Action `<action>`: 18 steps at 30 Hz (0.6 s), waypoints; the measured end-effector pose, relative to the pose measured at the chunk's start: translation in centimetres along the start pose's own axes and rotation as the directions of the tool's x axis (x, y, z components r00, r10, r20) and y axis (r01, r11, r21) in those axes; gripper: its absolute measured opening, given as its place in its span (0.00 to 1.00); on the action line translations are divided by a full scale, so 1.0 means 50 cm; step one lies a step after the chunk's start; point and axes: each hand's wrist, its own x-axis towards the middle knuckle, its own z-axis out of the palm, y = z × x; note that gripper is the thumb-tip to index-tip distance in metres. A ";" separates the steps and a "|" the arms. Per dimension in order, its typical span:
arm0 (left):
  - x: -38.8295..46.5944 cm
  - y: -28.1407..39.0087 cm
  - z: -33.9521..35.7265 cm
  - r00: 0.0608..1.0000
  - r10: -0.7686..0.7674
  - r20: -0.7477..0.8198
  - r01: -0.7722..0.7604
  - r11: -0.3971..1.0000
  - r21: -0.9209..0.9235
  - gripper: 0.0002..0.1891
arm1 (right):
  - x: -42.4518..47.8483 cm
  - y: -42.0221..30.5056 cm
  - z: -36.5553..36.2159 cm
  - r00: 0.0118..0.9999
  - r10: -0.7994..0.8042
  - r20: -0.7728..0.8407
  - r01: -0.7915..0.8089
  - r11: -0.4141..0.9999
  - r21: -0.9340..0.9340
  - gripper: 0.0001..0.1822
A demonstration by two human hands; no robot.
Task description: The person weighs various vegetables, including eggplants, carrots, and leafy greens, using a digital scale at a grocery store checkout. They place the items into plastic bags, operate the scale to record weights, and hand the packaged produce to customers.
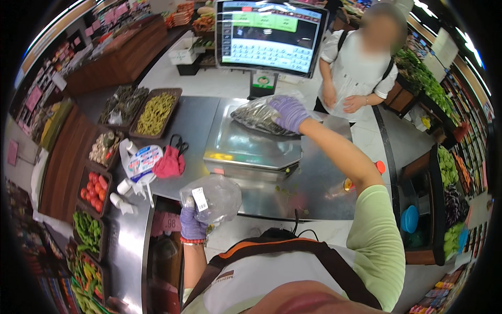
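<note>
My right hand (288,114), in a purple knit glove, grips the top of a clear plastic bag of dark produce (253,117). That bag lies on the metal pan of a weighing scale (251,146), near its far edge. My left hand (193,221), gloved alike, holds another clear plastic bag (223,196) at its left side, in front of the scale. A white printed label (199,199) is on this bag beside my thumb. I cannot tell what the left bag contains.
A touchscreen (270,37) stands behind the scale; a person (359,74) is at its right. A pink cloth item (169,161) and label rolls (125,187) lie left. Baskets of yellow-green vegetables (156,113), tomatoes (94,190) and green peppers (87,230) line the metal counter (125,243).
</note>
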 end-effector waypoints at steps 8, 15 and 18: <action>-0.008 0.013 -0.031 0.996 0.017 -0.093 -0.015 1.000 0.018 0.22 | 0.009 0.121 -0.009 0.978 0.183 -0.097 -0.173 0.979 0.103 0.21; 0.023 0.020 -0.033 0.997 0.020 -0.072 -0.018 0.999 0.026 0.24 | 0.090 0.161 -0.125 0.897 0.427 -0.114 -0.433 0.901 -0.029 0.32; 0.029 0.025 -0.033 0.998 -0.003 -0.055 0.004 1.000 0.019 0.25 | 0.154 0.123 -0.181 0.919 0.394 -0.001 -0.386 0.900 -0.201 0.35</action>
